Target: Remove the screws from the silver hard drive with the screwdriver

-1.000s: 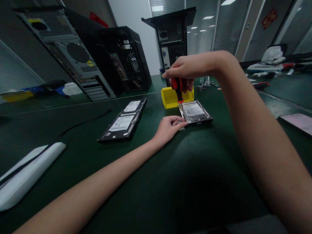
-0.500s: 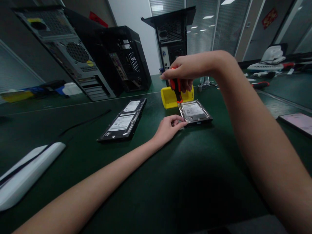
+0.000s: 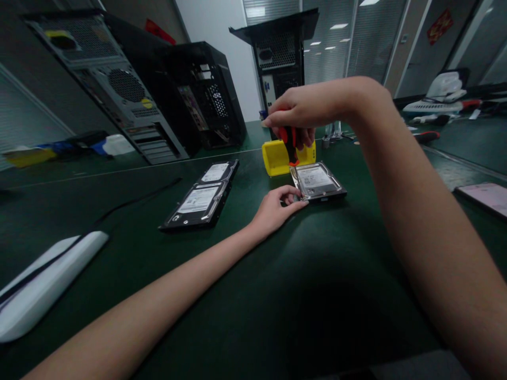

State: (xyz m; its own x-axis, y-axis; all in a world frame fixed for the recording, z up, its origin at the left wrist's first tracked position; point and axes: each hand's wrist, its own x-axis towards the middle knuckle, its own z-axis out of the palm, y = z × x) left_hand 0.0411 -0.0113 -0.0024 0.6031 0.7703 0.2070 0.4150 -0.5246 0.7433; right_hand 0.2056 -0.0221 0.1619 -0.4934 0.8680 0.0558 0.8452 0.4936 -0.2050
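A silver hard drive with a white label lies flat on the green table. My right hand is closed round the red and black handle of a screwdriver, wrist bent high above the drive. The screwdriver's thin shaft points down at the drive's left edge; I cannot make out its tip. Low at the drive's near left corner, my left hand grips the edge between thumb and fingers. Just behind the drive stands a yellow bin, partly covered by the screwdriver and right hand.
To the left lie two more hard drives, a nearer one and a farther one. Computer cases stand at the back. A white device with a black cable is at left, a phone-like slab at right.
The screwdriver's shaft has shifted slightly toward me along the drive's left edge, and more of it shows. My right wrist is a little higher. My left hand stays at the corner.
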